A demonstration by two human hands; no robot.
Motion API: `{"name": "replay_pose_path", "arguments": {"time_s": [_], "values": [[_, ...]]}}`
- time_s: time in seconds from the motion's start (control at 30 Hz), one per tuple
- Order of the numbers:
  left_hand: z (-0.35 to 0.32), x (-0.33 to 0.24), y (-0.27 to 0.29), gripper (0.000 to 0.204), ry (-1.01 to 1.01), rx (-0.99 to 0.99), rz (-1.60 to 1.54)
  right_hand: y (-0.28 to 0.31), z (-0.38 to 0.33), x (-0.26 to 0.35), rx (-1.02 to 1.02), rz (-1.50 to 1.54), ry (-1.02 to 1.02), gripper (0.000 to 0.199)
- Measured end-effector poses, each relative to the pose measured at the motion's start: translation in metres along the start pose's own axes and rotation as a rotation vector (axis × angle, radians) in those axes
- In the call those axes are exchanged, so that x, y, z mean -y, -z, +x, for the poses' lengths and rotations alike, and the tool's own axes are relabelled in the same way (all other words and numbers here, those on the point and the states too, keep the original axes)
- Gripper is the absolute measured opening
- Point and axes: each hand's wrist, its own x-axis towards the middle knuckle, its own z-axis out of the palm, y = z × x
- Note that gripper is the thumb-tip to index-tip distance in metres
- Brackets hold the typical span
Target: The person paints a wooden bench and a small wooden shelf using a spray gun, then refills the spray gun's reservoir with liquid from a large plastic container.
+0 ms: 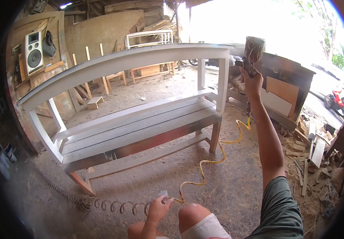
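My right hand (252, 83) is raised at the far right end of a wooden bench-like frame, its fingers wrapped round a spray gun (255, 48) with a paint-streaked cup on top. From the gun a yellow coiled hose (202, 170) hangs and runs down toward my knees. There my left hand (158, 208) is closed on the hose, where the yellow part meets a brown coil (118, 206). A small pale scrap shows beside its fingers. The frame (148, 126) has a white-coated top rail and slatted shelf; its lower front edge and legs show bare brown and reddish wood.
Wood offcuts (311, 159) pile up at the right, by a dark cabinet-like piece (287, 85). A white speaker (33, 51) hangs on the left wall. Behind stand several unfinished wooden frames (152, 69). A red motorbike (337, 99) is outside at the right.
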Motion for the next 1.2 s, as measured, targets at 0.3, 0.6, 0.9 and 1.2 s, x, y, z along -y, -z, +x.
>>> {"name": "replay_pose_path", "arguments": {"time_s": [0.3, 0.6, 0.9, 1.2], "values": [[-0.003, 0.008, 0.003, 0.043, -0.033, -0.048, 0.121, -0.005, -0.074, 0.084, 0.25, 0.218, -0.161, 0.024], [-0.016, 0.001, 0.025, 0.048, 0.063, -0.007, 0.272, -0.046, -0.138, 0.151, 0.428, 0.372, -0.138, 0.023], [-0.019, 0.043, 0.032, 0.035, 0.123, -0.027, 0.225, -0.097, -0.19, 0.224, 0.609, 0.484, -0.097, 0.021], [-0.044, 0.032, 0.061, 0.015, 0.102, -0.05, 0.192, -0.157, -0.241, 0.287, 0.724, 0.591, 0.038, 0.022]]}}
